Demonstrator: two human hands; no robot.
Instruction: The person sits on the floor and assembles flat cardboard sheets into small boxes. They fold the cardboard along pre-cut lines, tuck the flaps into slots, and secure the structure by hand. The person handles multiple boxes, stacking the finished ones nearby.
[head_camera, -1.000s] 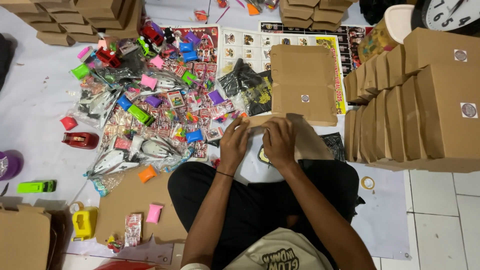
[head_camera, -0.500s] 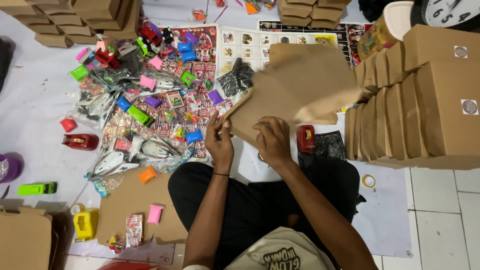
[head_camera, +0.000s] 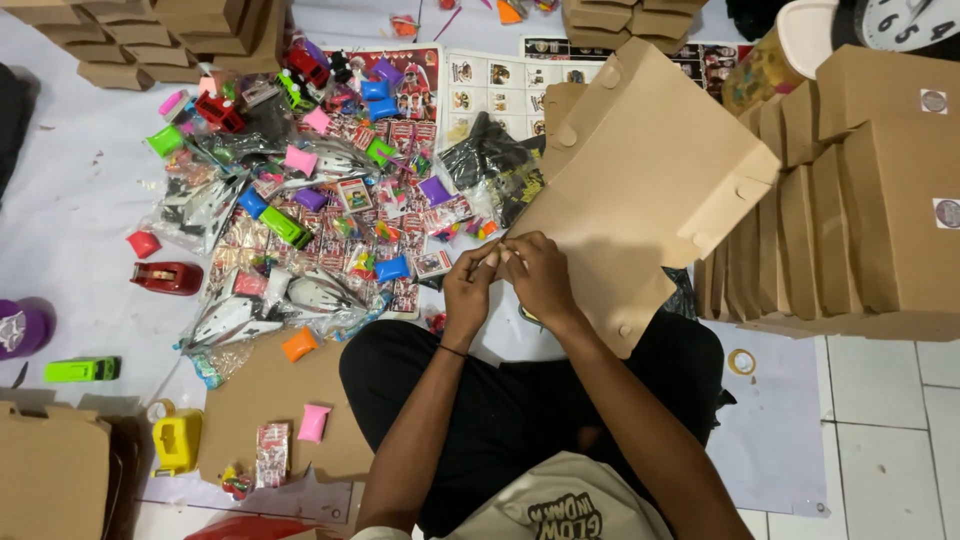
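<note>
I sit cross-legged on the floor. Both hands hold a flat, unfolded brown cardboard box blank (head_camera: 640, 190), tilted up over my lap. My left hand (head_camera: 470, 290) pinches its lower left corner edge. My right hand (head_camera: 538, 275) grips the same edge right beside it, the fingers of both hands touching. The blank has round-tabbed flaps along its edges.
A heap of small coloured toys, cards and plastic packets (head_camera: 320, 200) lies at the left. Assembled brown boxes (head_camera: 860, 190) stand in a row at the right; more (head_camera: 180, 30) stack at the back. A red tape dispenser (head_camera: 168, 277), flat cardboard (head_camera: 270, 400) and a tape roll (head_camera: 741, 361) lie nearby.
The cardboard blank went from lying flat on the floor to being lifted and tilted up in front of me. Both hands shifted to its lower left edge.
</note>
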